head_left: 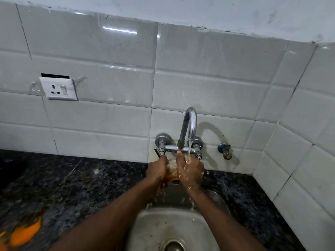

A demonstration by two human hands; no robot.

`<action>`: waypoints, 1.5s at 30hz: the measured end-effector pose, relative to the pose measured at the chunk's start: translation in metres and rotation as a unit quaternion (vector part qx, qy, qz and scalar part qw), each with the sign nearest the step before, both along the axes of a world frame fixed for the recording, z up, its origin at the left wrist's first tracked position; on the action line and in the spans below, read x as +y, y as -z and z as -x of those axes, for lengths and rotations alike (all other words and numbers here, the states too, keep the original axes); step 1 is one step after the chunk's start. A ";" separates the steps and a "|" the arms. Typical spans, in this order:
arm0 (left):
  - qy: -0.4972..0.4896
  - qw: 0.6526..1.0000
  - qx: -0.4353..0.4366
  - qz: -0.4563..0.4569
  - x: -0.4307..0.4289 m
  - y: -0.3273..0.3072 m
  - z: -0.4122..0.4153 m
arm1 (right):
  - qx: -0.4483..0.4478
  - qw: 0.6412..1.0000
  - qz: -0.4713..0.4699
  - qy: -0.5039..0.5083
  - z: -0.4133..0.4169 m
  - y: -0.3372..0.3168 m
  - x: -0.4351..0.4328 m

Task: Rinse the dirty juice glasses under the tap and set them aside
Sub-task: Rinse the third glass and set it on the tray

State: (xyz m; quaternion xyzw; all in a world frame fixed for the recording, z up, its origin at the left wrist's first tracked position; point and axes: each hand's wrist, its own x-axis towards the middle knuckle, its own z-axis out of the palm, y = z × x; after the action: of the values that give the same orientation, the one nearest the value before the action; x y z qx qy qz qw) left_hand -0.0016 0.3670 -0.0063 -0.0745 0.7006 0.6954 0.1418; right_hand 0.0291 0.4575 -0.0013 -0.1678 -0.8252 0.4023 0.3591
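Glass (171,164) shows only partly between left hand (157,169) and right hand (191,172).

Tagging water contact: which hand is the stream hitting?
The right hand: the stream from the tap lands on its fingers. The left hand, also on the glass, sits beside the stream.

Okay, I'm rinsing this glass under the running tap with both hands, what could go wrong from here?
1. The glass is gripped between a wet left hand and right hand. It could slip and crack against the steel sink below.
2. It sits close under the metal tap, so lifting it carelessly might chip the rim.
3. The stream seems to land on the right hand, so the brownish residue may stay inside.
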 end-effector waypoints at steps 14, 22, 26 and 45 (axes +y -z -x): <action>-0.108 0.962 0.239 0.082 -0.004 0.010 -0.011 | -0.049 0.989 0.136 -0.014 0.001 -0.005 -0.002; -0.057 0.992 0.098 0.046 -0.008 -0.002 -0.012 | -0.016 0.995 0.086 -0.041 -0.012 -0.004 -0.009; -0.066 0.964 0.221 0.134 -0.009 -0.009 -0.015 | -0.041 0.987 0.146 -0.048 -0.009 -0.010 -0.006; -0.097 0.928 0.328 0.148 -0.012 -0.005 -0.031 | -0.065 0.969 0.233 -0.050 -0.012 -0.014 -0.004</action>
State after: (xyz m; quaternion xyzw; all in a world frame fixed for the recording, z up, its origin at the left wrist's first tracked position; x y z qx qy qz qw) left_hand 0.0291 0.3549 -0.0014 0.0702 0.7920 0.5801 -0.1770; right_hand 0.0410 0.4538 0.0132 -0.2309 -0.7376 0.5894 0.2350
